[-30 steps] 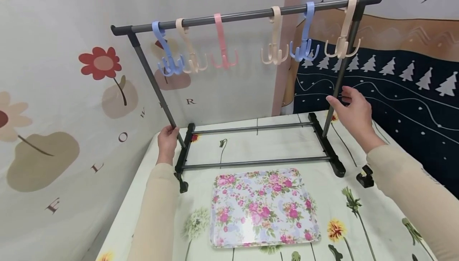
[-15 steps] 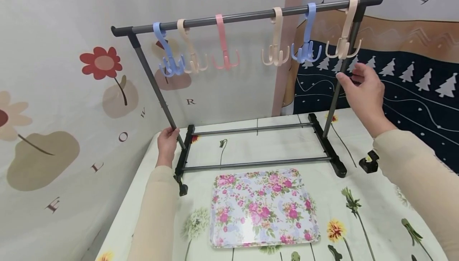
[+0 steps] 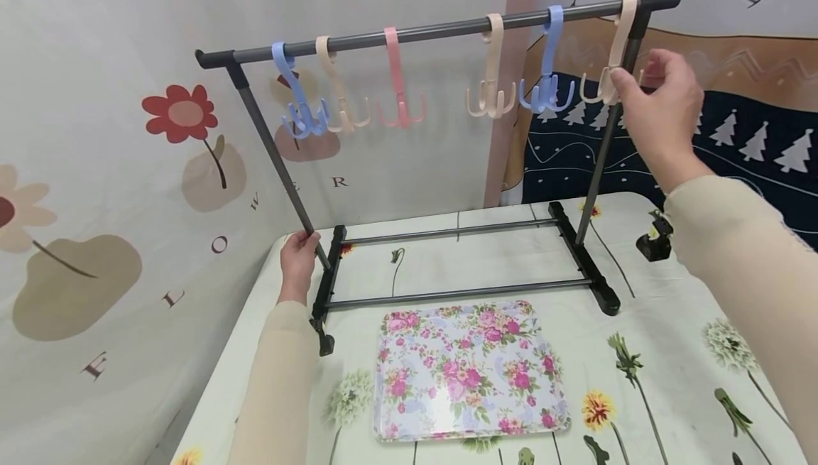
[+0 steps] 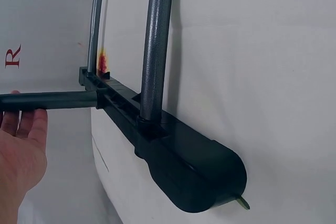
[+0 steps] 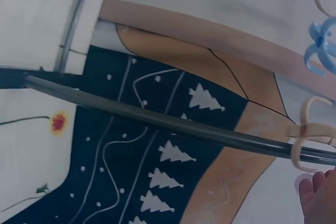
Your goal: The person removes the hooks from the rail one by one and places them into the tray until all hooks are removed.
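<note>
A dark metal garment rack (image 3: 441, 30) stands on the table with beige, blue and pink four-prong hooks hanging from its top bar. My left hand (image 3: 298, 266) holds the rack's left post low down, just above the black foot. The left wrist view shows the fingers of that hand (image 4: 23, 156) around the post (image 4: 58, 99). High on the right side, my right hand (image 3: 664, 113) is beside the rightmost beige hook (image 3: 621, 32), thumb overlapping its prongs and fingers loosely bent. In the right wrist view, its fingertips (image 5: 318, 179) are close below that hook (image 5: 304, 129).
A floral tray (image 3: 473, 373) lies in front of the rack on the flower-printed tablecloth (image 3: 671, 351). Two thin bars (image 3: 460, 292) join the rack's black feet (image 3: 581, 259). Printed curtains (image 3: 409, 167) hang behind and to the left.
My right hand has risen along the right post, from about mid-height up to the rightmost beige hook. The left hand keeps its hold on the left post.
</note>
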The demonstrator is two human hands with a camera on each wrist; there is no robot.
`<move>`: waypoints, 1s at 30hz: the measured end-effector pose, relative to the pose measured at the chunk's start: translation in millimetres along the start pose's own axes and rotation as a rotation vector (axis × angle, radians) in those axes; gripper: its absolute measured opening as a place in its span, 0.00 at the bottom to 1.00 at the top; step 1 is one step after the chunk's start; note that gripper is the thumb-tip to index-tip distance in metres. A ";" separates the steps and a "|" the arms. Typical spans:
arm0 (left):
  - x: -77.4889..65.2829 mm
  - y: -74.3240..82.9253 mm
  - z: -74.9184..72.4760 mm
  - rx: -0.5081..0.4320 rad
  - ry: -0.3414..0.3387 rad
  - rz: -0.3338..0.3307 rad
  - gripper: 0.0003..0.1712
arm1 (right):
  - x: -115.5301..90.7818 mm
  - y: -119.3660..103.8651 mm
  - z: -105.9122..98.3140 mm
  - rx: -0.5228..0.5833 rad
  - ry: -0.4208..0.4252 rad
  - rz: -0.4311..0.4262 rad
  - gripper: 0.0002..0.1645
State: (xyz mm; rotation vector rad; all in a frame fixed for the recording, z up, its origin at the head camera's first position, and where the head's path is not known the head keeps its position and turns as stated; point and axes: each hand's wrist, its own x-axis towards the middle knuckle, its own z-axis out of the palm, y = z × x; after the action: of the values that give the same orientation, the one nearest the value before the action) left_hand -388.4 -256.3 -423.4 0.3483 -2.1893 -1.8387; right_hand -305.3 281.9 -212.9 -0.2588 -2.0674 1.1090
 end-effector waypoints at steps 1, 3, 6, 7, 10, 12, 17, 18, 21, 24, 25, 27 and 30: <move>-0.2 -0.4 -0.4 0.000 0.000 -0.003 0.23 | 2.6 -3.3 0.5 0.007 0.003 0.008 0.34; -0.3 -0.9 -0.7 -0.006 -0.001 -0.006 0.23 | 7.5 -9.2 2.0 0.033 0.007 0.029 0.33; -0.9 -0.3 -0.8 -0.010 -0.005 -0.004 0.23 | 13.0 -16.2 6.0 0.063 0.023 0.044 0.31; -1.2 0.1 -0.9 -0.011 -0.006 -0.003 0.23 | 14.3 -18.3 7.6 0.071 0.029 0.050 0.30; -1.9 1.3 -1.5 -0.014 -0.006 0.002 0.23 | 17.1 -23.7 13.0 0.080 0.045 0.060 0.30; -1.9 1.5 -1.7 -0.018 -0.006 0.005 0.23 | 18.6 -26.7 16.3 0.082 0.056 0.074 0.31; -1.8 0.6 -0.2 -0.023 -0.009 0.008 0.23 | 21.2 -31.4 20.8 0.082 0.087 0.125 0.28; -2.1 0.6 0.5 -0.022 -0.010 0.008 0.23 | 21.5 -31.9 21.1 0.084 0.094 0.134 0.27; -2.4 0.5 2.1 -0.014 -0.010 0.011 0.23 | 21.6 -33.3 21.9 0.081 0.112 0.162 0.26; -3.0 0.4 3.4 -0.014 -0.009 0.015 0.23 | 21.1 -34.4 23.0 0.070 0.121 0.196 0.27; -3.2 0.4 3.7 -0.015 -0.008 0.016 0.23 | 20.9 -34.7 23.5 0.064 0.124 0.209 0.27; -4.0 0.8 4.3 -0.020 -0.006 0.015 0.22 | 20.8 -35.4 24.9 0.050 0.128 0.233 0.27; -5.3 0.9 5.0 -0.023 -0.001 0.008 0.22 | 21.5 -36.5 27.7 0.015 0.127 0.260 0.28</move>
State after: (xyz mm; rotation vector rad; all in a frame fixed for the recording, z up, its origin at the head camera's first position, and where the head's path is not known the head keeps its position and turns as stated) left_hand -385.2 -249.7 -423.5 0.3340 -2.1649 -1.8588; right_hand -333.5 253.2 -182.2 -0.5893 -1.9495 1.2275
